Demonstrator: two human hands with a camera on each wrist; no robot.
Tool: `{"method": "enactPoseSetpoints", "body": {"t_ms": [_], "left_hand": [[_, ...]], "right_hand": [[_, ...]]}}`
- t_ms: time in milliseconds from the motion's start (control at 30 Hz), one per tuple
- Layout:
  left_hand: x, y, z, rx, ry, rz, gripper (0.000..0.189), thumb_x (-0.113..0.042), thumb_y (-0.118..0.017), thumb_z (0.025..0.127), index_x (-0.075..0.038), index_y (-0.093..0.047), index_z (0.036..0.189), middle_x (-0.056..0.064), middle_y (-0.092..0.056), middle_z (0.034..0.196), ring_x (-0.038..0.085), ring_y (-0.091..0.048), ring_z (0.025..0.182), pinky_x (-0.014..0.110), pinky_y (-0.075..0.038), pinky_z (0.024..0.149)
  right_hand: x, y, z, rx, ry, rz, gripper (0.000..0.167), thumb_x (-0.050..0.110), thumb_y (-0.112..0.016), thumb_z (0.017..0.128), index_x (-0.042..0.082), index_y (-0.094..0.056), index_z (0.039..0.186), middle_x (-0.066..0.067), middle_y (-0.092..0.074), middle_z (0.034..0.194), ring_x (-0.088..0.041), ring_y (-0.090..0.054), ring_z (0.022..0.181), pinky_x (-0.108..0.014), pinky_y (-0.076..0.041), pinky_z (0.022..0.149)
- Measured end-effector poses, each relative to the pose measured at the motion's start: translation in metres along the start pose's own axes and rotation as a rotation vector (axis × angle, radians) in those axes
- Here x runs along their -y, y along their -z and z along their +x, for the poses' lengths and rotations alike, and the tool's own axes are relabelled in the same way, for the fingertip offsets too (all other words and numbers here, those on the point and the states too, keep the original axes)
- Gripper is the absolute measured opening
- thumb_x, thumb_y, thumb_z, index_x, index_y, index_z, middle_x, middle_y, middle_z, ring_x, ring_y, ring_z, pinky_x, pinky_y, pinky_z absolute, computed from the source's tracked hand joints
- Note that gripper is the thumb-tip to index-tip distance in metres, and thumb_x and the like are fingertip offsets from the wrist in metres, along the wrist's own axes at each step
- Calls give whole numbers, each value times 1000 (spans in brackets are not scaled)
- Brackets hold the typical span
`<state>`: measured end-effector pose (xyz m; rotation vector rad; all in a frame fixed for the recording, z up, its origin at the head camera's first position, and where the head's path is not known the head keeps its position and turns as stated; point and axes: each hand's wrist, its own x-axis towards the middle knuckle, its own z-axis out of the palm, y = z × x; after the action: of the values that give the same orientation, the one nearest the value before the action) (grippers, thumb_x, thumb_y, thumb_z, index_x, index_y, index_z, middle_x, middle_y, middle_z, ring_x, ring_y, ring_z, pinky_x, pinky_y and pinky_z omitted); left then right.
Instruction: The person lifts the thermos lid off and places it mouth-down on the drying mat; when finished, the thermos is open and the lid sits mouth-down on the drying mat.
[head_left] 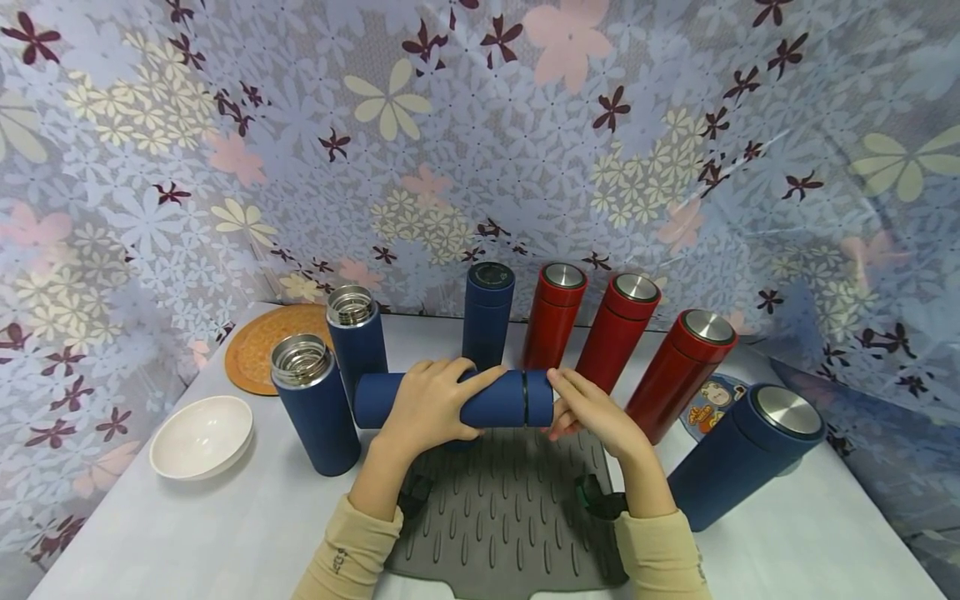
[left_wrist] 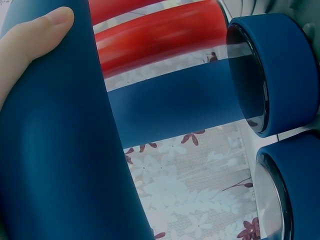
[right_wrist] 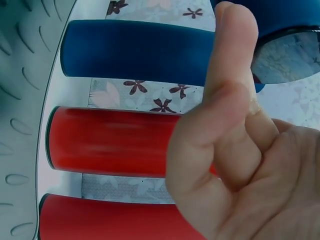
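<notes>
L hand grips horiz. blue flask mid-body; R hand on lid, grip unclear.

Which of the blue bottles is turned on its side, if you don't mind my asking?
The capped blue bottle gripped by the left hand: it is held horizontally, while the other four blue bottles stand upright.

I face a wall covering printed with pale blue, cream, pink and dark maroon flowers. The covering spans the far side and continues along the left and right sides. Creases are visible at right. In front of me is a table with a plain white top; its far edge borders the covering. Illumination is soft and even, with faint glossy streaks on the right.
</notes>
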<state>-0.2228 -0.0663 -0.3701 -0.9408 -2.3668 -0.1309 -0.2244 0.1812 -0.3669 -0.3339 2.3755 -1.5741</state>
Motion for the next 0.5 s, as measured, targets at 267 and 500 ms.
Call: {"method": "enactPoseSetpoints", "body": {"t_ms": [267,500], "left_hand": [[1,1,-1,2,0,3,84,-51,-82,57,-30,-51,132,5,-62,104,22,-63,87,38,-51,77],[2,2,-1,-9,0,-3,84,-50,-83,57,-30,-51,132,5,-62,105,23,-63,88,39,-51,77]], "right_hand": [[-4,5,-1,67,67,18,48,31,-48,95,4,-32,131,-14,-62,84,-25,-63,73,-32,-50,68],[-8,8,-3,106,210,20,59,23,-62,86,11,-30,134,-24,-41,126,-34,-51,106,-41,-47,84]]}}
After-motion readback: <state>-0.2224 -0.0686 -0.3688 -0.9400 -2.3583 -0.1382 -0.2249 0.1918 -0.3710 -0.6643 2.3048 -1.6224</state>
